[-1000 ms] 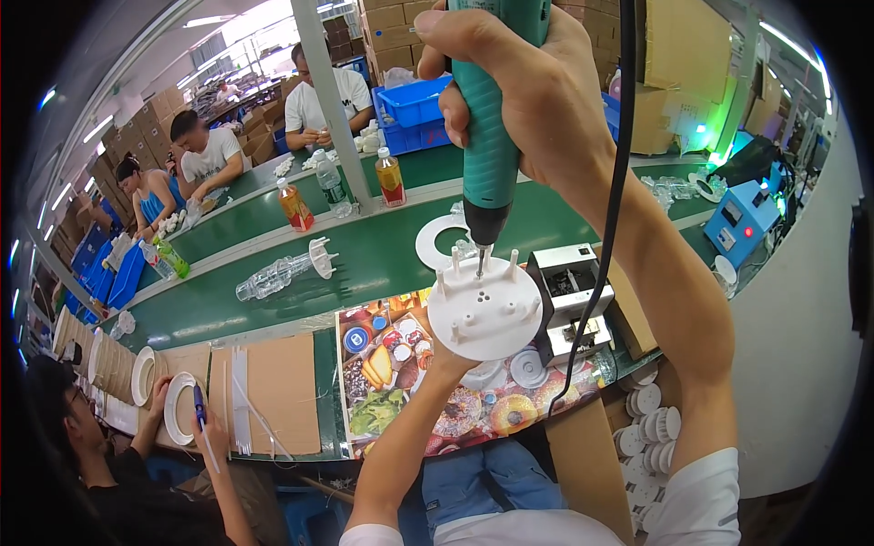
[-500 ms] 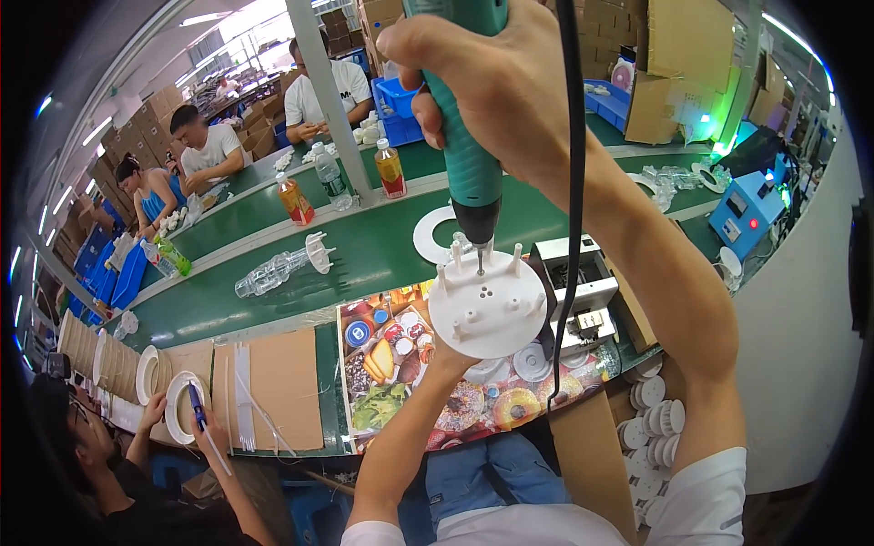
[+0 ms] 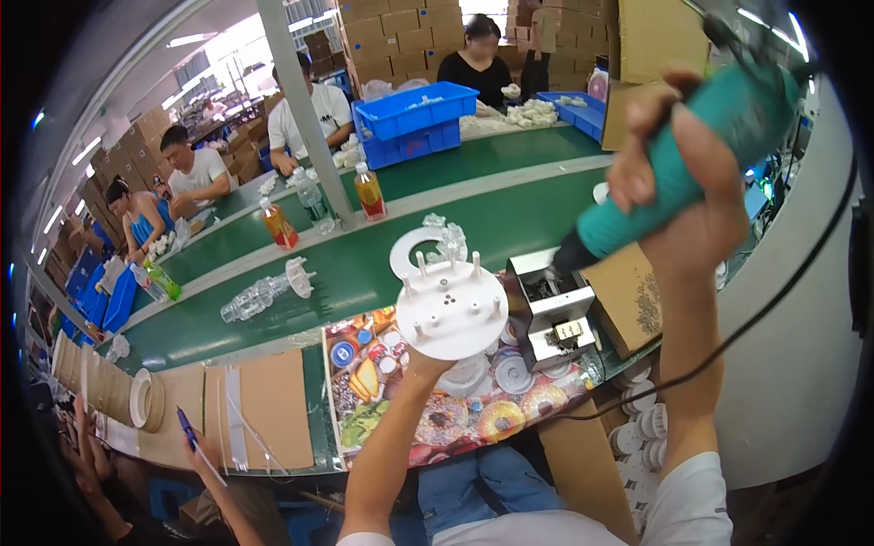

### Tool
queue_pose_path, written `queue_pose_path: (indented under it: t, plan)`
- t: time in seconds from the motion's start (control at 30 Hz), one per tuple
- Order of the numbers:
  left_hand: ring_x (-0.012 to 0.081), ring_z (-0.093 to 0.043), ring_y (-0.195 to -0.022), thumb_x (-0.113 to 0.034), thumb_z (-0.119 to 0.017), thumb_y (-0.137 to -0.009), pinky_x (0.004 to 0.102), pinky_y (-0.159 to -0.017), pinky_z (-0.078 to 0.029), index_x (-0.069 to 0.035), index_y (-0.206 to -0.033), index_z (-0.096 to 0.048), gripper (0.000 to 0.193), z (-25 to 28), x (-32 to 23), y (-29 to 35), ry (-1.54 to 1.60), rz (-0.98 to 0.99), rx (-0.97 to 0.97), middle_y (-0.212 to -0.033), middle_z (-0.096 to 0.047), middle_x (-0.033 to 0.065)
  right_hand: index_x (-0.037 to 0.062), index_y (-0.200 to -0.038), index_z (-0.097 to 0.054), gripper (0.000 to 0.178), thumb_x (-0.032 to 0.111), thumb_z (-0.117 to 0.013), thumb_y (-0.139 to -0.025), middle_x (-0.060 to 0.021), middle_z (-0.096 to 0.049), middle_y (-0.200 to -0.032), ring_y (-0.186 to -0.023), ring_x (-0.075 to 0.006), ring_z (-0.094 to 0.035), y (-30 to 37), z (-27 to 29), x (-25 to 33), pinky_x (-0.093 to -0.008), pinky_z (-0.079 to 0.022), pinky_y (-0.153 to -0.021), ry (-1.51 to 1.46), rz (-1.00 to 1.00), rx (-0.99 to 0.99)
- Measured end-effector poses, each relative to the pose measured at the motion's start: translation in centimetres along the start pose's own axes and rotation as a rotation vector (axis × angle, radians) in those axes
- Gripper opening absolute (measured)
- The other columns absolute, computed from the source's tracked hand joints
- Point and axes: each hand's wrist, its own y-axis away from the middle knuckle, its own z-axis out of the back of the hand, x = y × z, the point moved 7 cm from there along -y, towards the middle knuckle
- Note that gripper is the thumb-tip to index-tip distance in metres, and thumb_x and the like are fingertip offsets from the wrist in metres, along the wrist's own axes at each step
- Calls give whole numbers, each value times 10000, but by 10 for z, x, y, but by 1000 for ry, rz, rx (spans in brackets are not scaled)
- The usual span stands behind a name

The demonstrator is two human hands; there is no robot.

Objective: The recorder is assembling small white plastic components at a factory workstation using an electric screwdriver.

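Observation:
A round white plastic disc (image 3: 464, 318) with several upright pegs rests on my left hand (image 3: 430, 364), which grips it from beneath; most of the fingers are hidden under it. My right hand (image 3: 696, 223), a little blurred, is wrapped round a teal electric screwdriver (image 3: 608, 224). Its dark nose slants down to the left, with the tip at the opening of a metal screw feeder box (image 3: 557, 311). Behind the disc lie a flat white ring (image 3: 402, 252) and a crumpled-looking clear plastic piece (image 3: 448, 240).
A clear plastic bottle-like part (image 3: 259, 296) lies on the green bench. Screws dot a cardboard tray (image 3: 624, 300) beside the feeder. The screwdriver's black cord (image 3: 765, 314) loops past my right forearm. At left, a co-worker's hand (image 3: 208, 458) holds a blue pen-like tool. Drinks bottles (image 3: 370, 193) stand behind.
My right hand has carried the screwdriver from the disc to the feeder, rightward. The disc sits slightly further left in view, still in my left hand. The view has shifted.

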Motion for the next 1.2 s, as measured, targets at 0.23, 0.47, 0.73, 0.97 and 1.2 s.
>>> queue_pose_path:
  t: [0.23,0.47,0.73,0.97,1.2]
  plan:
    - [251,-377,-1245,-192,-700,-738,389,-1060,-276,-86,-1360,-292,751,18,8,1,-106,51,-34,-1353,-384,112,8,-1134,-429,441,-7,-598,-728,-124,-558,-816,-526,-145,-528,102,75,-82,-258,-462,-483,238,-196,-152]
    - [194,-239,-1296,-584,-406,-837,385,-1017,-303,-169,-1389,-236,711,-8,-33,-28,1463,80,22,-1447,-216,64,7,-1043,-455,366,-13,-610,-713,-113,-554,-745,-538,-130,-532,138,108,-117,-246,-444,-483,380,-281,-202]
    - [222,-263,-1300,-575,-400,-848,426,-1024,-292,-167,-1389,-243,695,-6,-48,-11,1491,-25,275,-1457,-215,58,15,-996,-467,313,-7,-609,-718,-86,-550,-740,-546,-125,-531,147,108,-137,-242,-437,-488,401,-284,-214]
    - [265,-271,-1307,-524,-414,-867,491,-1047,-285,-157,-1400,-174,690,8,16,13,820,360,-124,-1441,-228,92,-3,-1019,-470,396,-4,-670,-677,-58,-567,-801,-695,-106,-568,151,121,-136,-248,-484,-580,395,-373,-278]
    - [234,-302,-1280,-351,-397,-925,384,-1059,-290,-115,-1375,-248,529,-14,-60,-26,1340,-89,357,-1414,-275,104,16,-1123,-429,404,63,-596,-758,-119,-540,-799,-488,-152,-511,93,76,-70,-284,-440,-445,222,-309,-230]
